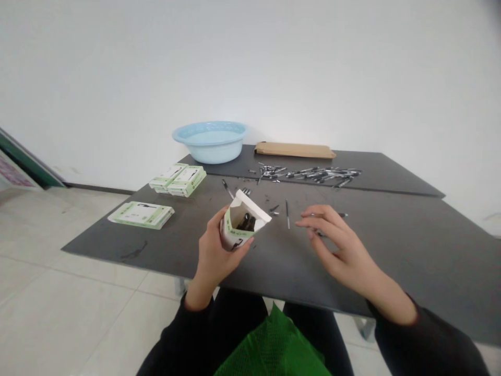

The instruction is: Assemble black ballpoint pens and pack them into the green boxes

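My left hand (217, 245) is wrapped round a small white-and-green pen box (231, 230), its flap up and its open end tilted toward me. Dark pen ends (247, 222) show inside. To the right, my right hand (332, 235) hovers low over the table with fingers stretched and slightly apart. Partly hidden behind those fingers is a pen (343, 214), which seems to lie on the table. Between the two hands lies a single slim pen (287, 214). Another pen (227, 189) rests just beyond the box, beside some short pen parts (246, 191).
A pile of pens (321, 174) spreads across the far part of the dark table (410, 230). Stacked pen boxes (178, 179) and a flat pen box (141, 214) sit at the left. Behind them stand a light blue basin (213, 149) and a flat brown cardboard piece (295, 150).
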The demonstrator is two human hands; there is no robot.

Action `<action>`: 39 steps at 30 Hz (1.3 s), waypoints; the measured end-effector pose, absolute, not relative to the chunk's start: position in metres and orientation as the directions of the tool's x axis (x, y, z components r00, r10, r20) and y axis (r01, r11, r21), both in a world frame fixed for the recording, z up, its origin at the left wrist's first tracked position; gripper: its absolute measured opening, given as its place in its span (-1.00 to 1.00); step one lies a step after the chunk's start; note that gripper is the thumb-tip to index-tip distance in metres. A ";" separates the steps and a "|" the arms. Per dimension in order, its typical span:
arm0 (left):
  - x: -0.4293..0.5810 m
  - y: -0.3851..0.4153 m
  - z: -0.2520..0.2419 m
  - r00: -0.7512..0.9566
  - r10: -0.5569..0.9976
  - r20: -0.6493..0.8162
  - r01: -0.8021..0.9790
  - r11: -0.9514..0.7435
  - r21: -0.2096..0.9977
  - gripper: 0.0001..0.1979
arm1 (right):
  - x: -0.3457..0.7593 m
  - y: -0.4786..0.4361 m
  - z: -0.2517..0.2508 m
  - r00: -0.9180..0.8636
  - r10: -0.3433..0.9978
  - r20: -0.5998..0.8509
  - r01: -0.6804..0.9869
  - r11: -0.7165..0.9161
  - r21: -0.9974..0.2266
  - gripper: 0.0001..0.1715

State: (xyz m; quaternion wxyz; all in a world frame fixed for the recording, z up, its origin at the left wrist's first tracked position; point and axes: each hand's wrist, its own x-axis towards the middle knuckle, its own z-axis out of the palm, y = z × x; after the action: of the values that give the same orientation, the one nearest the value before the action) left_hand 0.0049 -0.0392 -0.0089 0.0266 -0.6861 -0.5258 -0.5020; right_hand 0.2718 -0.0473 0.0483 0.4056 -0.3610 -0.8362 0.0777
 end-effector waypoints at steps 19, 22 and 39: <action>0.030 -0.052 0.000 0.008 0.524 0.851 0.557 -0.709 0.432 -0.26 | 0.210 -0.070 0.076 -0.556 0.710 0.432 0.307 0.658 -0.687 -0.53; 0.032 -0.055 0.004 0.073 0.514 0.854 0.523 -0.749 0.406 -0.22 | 0.209 -0.067 0.065 -0.527 0.772 0.356 0.263 0.546 -0.795 -0.49; 0.051 -0.062 -0.009 -0.109 0.449 0.887 0.713 -0.586 0.385 -0.13 | 0.215 -0.063 0.089 -0.409 0.858 0.309 0.250 0.431 -0.867 -0.63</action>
State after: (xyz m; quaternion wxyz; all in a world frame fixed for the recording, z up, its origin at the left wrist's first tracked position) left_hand 0.0513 -0.0621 -0.0089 0.1099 -0.6582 -0.4415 -0.5998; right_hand 0.2155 -0.0630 0.0892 0.3971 -0.3709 -0.7470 0.3830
